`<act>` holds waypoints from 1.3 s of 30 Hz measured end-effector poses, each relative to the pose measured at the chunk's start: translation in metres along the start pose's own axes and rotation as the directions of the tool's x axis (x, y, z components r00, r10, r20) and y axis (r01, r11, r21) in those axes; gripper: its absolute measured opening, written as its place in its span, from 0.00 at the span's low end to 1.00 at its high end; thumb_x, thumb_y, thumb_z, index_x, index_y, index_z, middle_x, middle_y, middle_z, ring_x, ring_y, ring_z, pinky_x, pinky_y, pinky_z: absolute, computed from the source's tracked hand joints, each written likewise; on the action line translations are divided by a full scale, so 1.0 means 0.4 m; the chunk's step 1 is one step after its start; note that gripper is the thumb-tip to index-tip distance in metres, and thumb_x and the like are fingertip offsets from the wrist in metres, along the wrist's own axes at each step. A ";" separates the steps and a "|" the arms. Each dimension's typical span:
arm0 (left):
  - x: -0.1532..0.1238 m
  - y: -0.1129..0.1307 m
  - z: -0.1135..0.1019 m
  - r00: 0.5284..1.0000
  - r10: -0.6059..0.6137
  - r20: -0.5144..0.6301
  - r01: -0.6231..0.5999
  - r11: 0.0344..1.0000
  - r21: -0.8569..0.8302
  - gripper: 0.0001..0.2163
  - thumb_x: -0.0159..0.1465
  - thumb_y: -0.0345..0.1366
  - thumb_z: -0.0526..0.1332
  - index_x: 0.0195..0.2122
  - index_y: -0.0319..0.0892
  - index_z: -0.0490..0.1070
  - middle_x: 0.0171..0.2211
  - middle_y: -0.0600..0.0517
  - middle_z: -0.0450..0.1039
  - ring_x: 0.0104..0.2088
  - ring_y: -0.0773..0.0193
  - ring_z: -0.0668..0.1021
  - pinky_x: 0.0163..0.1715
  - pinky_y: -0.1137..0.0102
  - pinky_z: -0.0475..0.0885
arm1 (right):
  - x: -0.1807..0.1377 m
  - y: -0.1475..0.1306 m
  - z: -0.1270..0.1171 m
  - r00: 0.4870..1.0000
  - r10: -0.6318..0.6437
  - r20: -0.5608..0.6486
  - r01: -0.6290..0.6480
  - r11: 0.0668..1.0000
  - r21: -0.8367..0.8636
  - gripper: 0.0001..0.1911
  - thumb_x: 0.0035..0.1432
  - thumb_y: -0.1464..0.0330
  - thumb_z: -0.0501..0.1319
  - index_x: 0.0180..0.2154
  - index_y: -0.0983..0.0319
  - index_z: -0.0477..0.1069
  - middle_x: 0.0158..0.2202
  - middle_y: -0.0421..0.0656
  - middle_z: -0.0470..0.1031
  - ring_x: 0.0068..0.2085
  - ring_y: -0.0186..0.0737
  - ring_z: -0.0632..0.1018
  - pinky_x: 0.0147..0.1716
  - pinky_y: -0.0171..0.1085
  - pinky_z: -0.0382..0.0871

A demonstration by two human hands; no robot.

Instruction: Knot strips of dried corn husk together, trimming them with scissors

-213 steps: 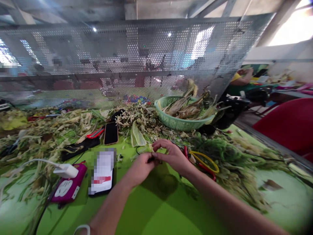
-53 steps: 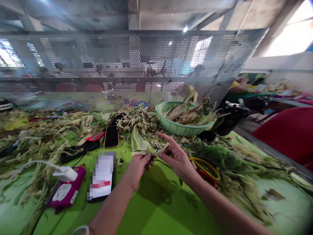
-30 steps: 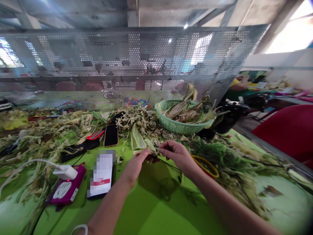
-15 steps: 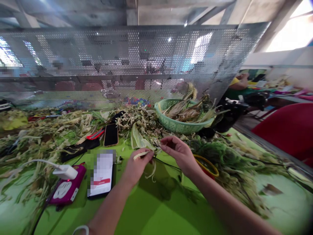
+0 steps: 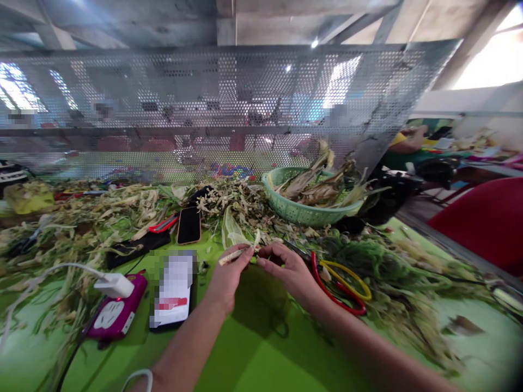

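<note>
My left hand (image 5: pixel 229 272) pinches a narrow pale strip of corn husk (image 5: pixel 232 257) between thumb and fingers. One end of it juts out to the left, and a short curl rises above the fingertips. My right hand (image 5: pixel 286 267) meets the left at the fingertips, its thumb and forefinger closed on the strip's other end, partly hidden. Just behind the hands lies a wider pale-green husk piece (image 5: pixel 232 228). Right of my right hand, a tool with red and yellow looped handles (image 5: pixel 347 280) lies on the green table (image 5: pixel 261 354).
A green plastic basket (image 5: pixel 302 215) of dried husks stands behind. Husk scraps (image 5: pixel 131 204) cover the left and back. Two phones, a lit one (image 5: pixel 174 288) and a dark one (image 5: pixel 189 226), lie left, beside a purple power bank (image 5: pixel 116 313). A perforated metal screen (image 5: pixel 196 98) rises behind.
My right hand has moved left and down to meet the left hand at the strip. The hanging curl below the left hand no longer shows. More of the red handle is visible.
</note>
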State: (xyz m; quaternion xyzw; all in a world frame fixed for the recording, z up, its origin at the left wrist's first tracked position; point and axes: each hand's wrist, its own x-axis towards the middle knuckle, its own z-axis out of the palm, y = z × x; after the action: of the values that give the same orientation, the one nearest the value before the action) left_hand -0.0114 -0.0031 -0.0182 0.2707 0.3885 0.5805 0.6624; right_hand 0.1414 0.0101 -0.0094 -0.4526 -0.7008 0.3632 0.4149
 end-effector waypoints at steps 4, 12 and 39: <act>0.001 -0.006 0.001 0.999 -0.037 -0.016 0.036 0.999 -0.032 0.15 0.45 0.41 0.72 0.33 0.41 0.74 0.26 0.54 0.75 0.27 0.67 0.74 0.32 0.71 0.67 | -0.002 0.003 0.006 0.999 -0.025 -0.031 0.024 0.999 -0.025 0.08 0.54 0.64 0.63 0.28 0.61 0.71 0.27 0.40 0.70 0.31 0.38 0.71 0.33 0.36 0.65; -0.004 -0.010 0.005 0.997 -0.032 -0.067 0.029 0.999 -0.044 0.16 0.43 0.41 0.73 0.31 0.41 0.73 0.29 0.55 0.75 0.26 0.72 0.71 0.28 0.75 0.63 | -0.020 -0.022 0.017 0.965 -0.259 0.042 0.252 0.870 -0.424 0.07 0.57 0.71 0.59 0.27 0.61 0.69 0.29 0.43 0.70 0.30 0.39 0.70 0.29 0.36 0.62; -0.007 0.007 0.005 0.996 0.013 0.083 -0.014 1.000 0.017 0.13 0.52 0.40 0.69 0.31 0.39 0.69 0.25 0.54 0.71 0.25 0.70 0.73 0.29 0.74 0.70 | -0.002 -0.003 -0.012 0.977 -0.210 -0.028 0.203 0.964 -0.170 0.05 0.59 0.70 0.58 0.37 0.60 0.73 0.35 0.43 0.75 0.38 0.40 0.75 0.40 0.38 0.69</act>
State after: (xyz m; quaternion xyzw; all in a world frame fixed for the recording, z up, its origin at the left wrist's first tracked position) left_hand -0.0114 -0.0050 -0.0144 0.3028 0.3639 0.5699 0.6716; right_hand 0.1456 0.0097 -0.0067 -0.4183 -0.7622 0.2480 0.4272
